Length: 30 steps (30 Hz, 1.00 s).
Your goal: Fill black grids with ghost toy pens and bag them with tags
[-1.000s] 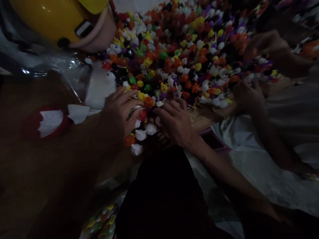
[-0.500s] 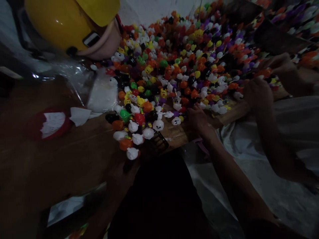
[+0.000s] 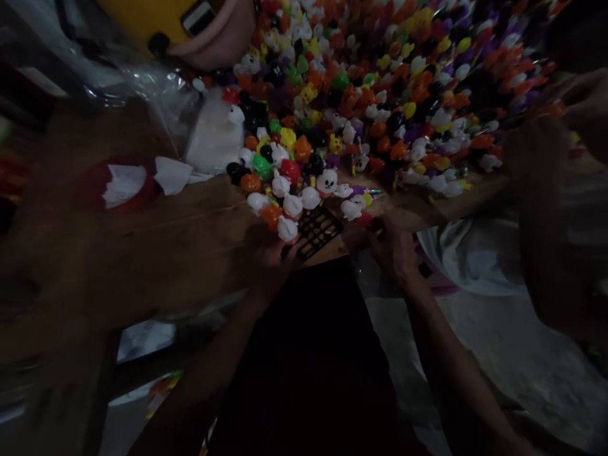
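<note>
My left hand (image 3: 273, 256) is at the near left corner of a black grid tray (image 3: 320, 231), its thumb against the edge; the other fingers are dark and partly hidden. Small plastic toy heads stand in the tray's left and back part, among them a white panda head (image 3: 327, 182), a green one (image 3: 263, 167) and an orange one (image 3: 271, 216). To the right, my right hand (image 3: 392, 247) is at the table edge with its fingertips at a small red toy (image 3: 365, 219), apparently pinching it. A white toy (image 3: 351, 209) lies just beyond.
A large heap of coloured toys (image 3: 375, 107) covers the back. At the left are a red dish (image 3: 90, 187) with paper, clear plastic bags (image 3: 216, 136) and a yellow figure (image 3: 137, 19). Another person's hand (image 3: 536, 152) works at the right.
The view has shifted, so the table appears higher and further right. My right hand has drawn back from the toys toward the table edge, and the red toy now shows at its fingertips.
</note>
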Tool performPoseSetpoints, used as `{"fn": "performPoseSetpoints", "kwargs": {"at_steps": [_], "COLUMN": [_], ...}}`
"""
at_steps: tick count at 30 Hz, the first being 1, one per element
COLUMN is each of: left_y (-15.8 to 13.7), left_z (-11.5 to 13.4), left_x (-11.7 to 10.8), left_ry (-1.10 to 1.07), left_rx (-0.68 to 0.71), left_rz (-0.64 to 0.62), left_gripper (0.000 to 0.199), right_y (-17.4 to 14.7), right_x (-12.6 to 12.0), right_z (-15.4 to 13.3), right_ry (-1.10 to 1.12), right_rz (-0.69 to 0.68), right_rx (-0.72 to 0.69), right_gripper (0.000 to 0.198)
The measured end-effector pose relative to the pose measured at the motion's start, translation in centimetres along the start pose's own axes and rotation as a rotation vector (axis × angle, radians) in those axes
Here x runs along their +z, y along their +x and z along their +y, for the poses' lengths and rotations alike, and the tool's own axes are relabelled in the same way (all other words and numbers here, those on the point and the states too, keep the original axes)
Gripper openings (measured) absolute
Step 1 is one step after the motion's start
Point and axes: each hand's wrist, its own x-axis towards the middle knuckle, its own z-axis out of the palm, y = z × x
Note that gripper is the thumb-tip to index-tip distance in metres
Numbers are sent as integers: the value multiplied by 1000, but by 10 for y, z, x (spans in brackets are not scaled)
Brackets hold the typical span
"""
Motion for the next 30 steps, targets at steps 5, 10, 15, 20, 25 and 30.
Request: {"fn": "performPoseSetpoints", "kwargs": {"at_steps": [5, 10, 15, 20, 25, 30], "left_y": [-1, -1, -1, -1, -1, -2], "left_z": [-3, 0, 6, 9, 5, 1], "left_x": [-11, -16, -21, -27, -22, -16], "left_ry": [-15, -32, -102, -62, -168, -131], "left_rx": [-51, -64, -87, -110, -46, -125], "left_rz": [-32, -39, 5, 13, -3, -31], "left_gripper": [19, 17, 20, 21, 18, 13], "right_y": [-19, -23, -24, -26, -29, -31], "right_x": [11, 21, 25, 21, 20, 26], "right_z": [-18, -29, -33, -29, -22, -25], "right_ry": [235, 554, 628, 702, 769, 779], "right_rz": [-85, -137, -194, -230, -271, -228], "right_rx": [18, 34, 93, 110, 77, 118], "right_gripper": [24, 31, 27, 24, 28, 32]}}
